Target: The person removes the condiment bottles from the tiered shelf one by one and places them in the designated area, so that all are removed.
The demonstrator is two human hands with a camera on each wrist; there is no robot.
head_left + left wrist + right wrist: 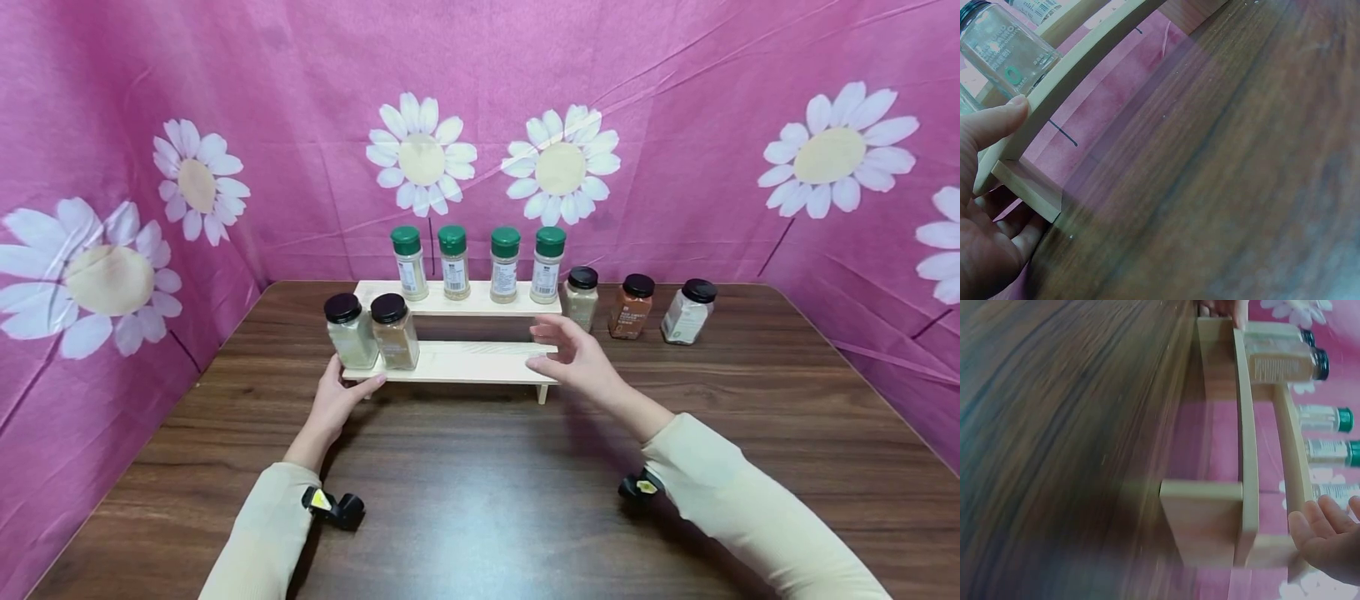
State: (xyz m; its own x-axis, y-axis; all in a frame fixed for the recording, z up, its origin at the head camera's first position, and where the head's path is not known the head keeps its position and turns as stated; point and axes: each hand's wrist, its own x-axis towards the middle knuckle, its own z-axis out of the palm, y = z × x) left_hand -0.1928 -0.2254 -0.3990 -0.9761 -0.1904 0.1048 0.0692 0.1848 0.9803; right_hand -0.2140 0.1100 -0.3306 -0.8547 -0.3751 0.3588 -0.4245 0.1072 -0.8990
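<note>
A two-tier wooden spice rack stands on the table. My left hand grips the left end of its lower shelf, thumb on the front edge and fingers beneath by the leg. Just above that hand, a jar of pale green powder and a jar of brown powder, both black-lidded, stand on the lower shelf. My right hand is at the shelf's right end, fingers apart and holding nothing; the right wrist view shows its fingertips beside the rack's upright parts.
Several green-capped shaker bottles line the upper shelf. To the right of the rack stand black-lidded jars: one greenish-grey, one of red powder and one of white powder. A pink daisy-print cloth hangs behind the table.
</note>
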